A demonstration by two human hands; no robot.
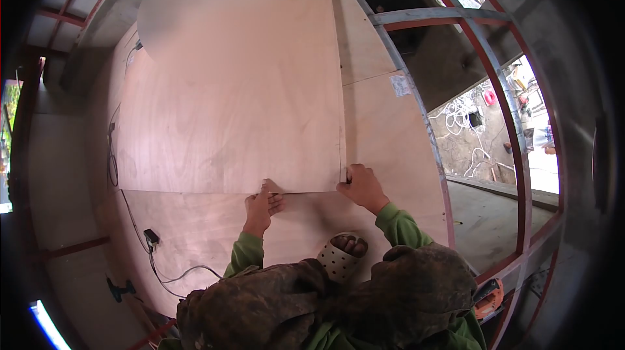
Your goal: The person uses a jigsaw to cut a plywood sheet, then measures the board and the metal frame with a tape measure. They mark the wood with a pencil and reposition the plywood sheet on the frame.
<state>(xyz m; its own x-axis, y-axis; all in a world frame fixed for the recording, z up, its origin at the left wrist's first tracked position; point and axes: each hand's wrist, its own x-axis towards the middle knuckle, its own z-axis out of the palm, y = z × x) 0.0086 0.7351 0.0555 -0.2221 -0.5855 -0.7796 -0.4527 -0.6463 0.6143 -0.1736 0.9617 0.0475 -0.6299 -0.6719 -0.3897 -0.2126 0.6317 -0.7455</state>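
Note:
A large plywood sheet lies over other plywood panels on the floor in front of me. My left hand is at its near edge, thumb over the top face and the other fingers bent at the edge. A dark gap shows under the sheet beside those fingers. At the near right corner, my right hand is closed around the sheet's edge, its fingertips partly hidden. Between my arms, a foot in a pale perforated clog rests on the lower plywood panel.
A black cable with a small box runs along the left side. A dark drill lies at lower left, and an orange tool is at lower right. Red and grey metal framing borders the right side; beyond it lies coiled white cable.

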